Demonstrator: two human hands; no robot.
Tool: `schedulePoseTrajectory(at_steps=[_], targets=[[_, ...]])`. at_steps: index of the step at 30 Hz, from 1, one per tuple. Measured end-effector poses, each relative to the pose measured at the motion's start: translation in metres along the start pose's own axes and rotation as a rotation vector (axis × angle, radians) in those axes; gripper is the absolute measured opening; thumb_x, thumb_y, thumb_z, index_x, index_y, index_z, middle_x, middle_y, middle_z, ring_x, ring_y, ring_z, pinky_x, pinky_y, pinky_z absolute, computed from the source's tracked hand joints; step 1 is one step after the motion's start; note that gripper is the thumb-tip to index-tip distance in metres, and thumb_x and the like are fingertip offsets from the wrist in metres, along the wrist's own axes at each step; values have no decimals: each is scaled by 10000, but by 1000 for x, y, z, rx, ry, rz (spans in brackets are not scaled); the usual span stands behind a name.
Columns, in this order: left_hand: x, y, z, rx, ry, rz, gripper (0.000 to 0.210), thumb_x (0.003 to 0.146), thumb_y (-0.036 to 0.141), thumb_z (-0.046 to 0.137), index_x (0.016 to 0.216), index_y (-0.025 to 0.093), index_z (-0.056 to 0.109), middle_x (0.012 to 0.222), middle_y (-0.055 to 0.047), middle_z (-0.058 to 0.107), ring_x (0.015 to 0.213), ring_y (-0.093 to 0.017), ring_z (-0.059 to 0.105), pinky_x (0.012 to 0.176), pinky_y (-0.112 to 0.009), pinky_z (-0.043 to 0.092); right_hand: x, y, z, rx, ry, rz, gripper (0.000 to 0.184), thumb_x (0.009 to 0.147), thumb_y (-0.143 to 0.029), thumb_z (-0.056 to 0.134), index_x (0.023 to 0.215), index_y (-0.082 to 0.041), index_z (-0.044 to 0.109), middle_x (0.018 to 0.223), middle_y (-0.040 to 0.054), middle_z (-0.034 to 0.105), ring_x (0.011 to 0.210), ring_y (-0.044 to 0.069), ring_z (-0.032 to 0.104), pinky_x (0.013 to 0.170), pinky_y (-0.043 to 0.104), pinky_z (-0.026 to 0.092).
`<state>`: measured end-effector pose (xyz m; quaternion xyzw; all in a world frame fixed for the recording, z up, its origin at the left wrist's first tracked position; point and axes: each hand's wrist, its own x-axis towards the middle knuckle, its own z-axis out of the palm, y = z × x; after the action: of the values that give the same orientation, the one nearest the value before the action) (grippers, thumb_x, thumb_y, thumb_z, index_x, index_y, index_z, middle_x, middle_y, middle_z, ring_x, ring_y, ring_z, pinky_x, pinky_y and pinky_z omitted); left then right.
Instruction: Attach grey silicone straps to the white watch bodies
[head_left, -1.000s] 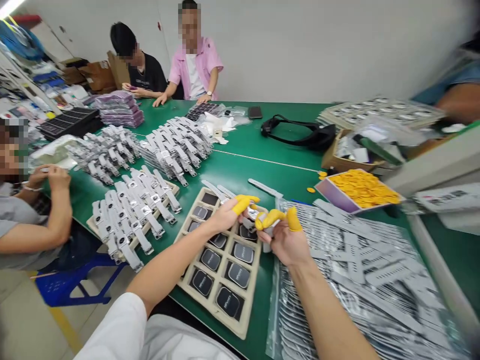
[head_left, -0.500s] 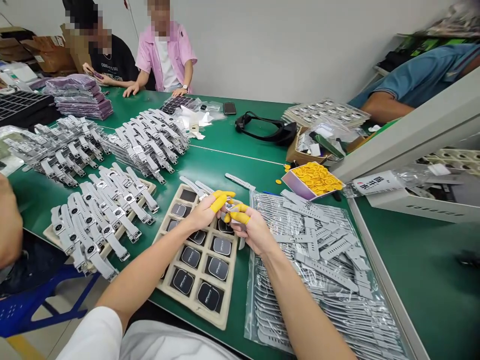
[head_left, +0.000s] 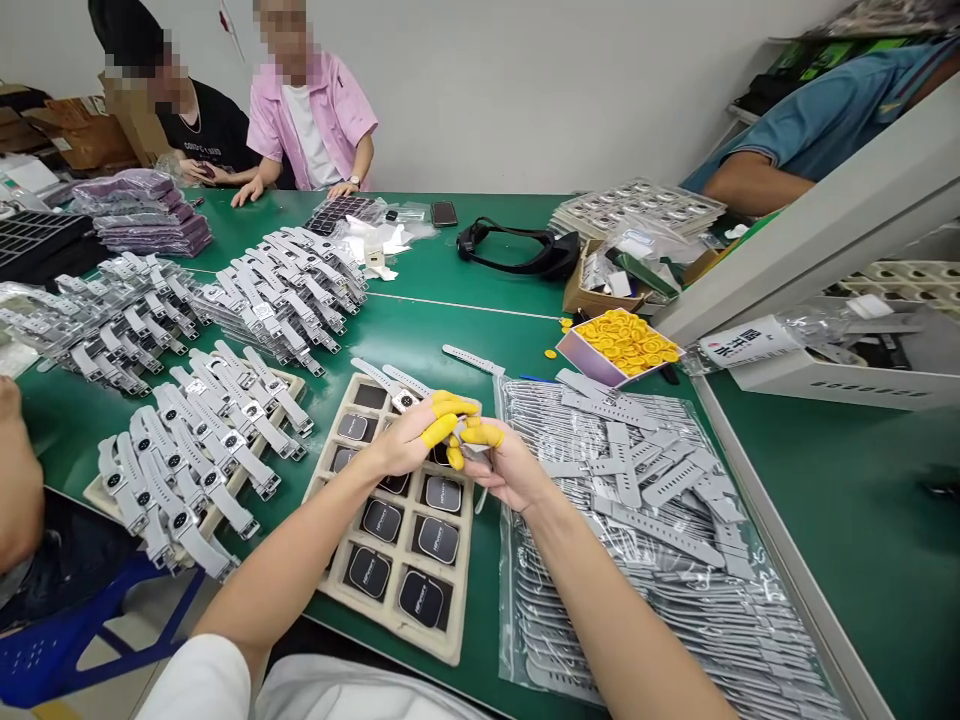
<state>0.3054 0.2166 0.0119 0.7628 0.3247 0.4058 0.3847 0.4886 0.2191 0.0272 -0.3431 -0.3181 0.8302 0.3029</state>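
Note:
My left hand (head_left: pixel 409 440) and my right hand (head_left: pixel 506 470) meet above a beige tray (head_left: pixel 337 585) of black-faced watch bodies. Yellow finger cots cover several fingertips on both. Between the fingertips they pinch a small watch body with a grey strap (head_left: pixel 472 452); most of it is hidden by the fingers. A clear bag of loose grey watch straps (head_left: pixel 645 500) lies right of my right hand. Two loose straps (head_left: pixel 390 380) rest at the tray's far edge.
Trays and piles of assembled grey watches (head_left: pixel 217 420) fill the left of the green table (head_left: pixel 480 290). A purple box of yellow finger cots (head_left: pixel 622 345) sits beyond the bag. Other people sit at the far side, left edge and right. Black strap, phone and boxes lie farther back.
The view has swung right and lower across the table. My hands have drawn closer together and nearer to me, still working the same small part over the tray.

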Motion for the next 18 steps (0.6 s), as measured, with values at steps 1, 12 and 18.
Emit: schedulePoseTrajectory(at_steps=[1, 12, 18], targets=[[0, 0, 0, 12, 6, 7, 446, 1103, 430, 376, 1345, 201, 672, 1315, -137, 668, 1256, -264, 601, 1138, -460, 457, 1, 0, 0, 0, 14, -4, 218, 649, -303, 755, 757, -153, 638, 579, 36, 651, 355, 31, 313, 325, 140, 92], [-1, 1, 1, 117, 11, -27, 419, 1072, 386, 425, 1392, 199, 619, 1286, -137, 614, 1210, -266, 598, 1110, -449, 479, 6, 1, -4, 104, 38, 9, 281, 631, -316, 755, 835, -182, 616, 571, -6, 611, 359, 26, 266, 324, 133, 72], [-2, -1, -6, 216, -39, 4, 420, 995, 243, 412, 1363, 194, 608, 1255, -130, 607, 1177, -277, 585, 1079, -473, 488, 5, -2, -3, 121, 15, 59, 248, 623, -303, 760, 776, -177, 610, 581, 7, 613, 372, 23, 258, 322, 135, 62]])
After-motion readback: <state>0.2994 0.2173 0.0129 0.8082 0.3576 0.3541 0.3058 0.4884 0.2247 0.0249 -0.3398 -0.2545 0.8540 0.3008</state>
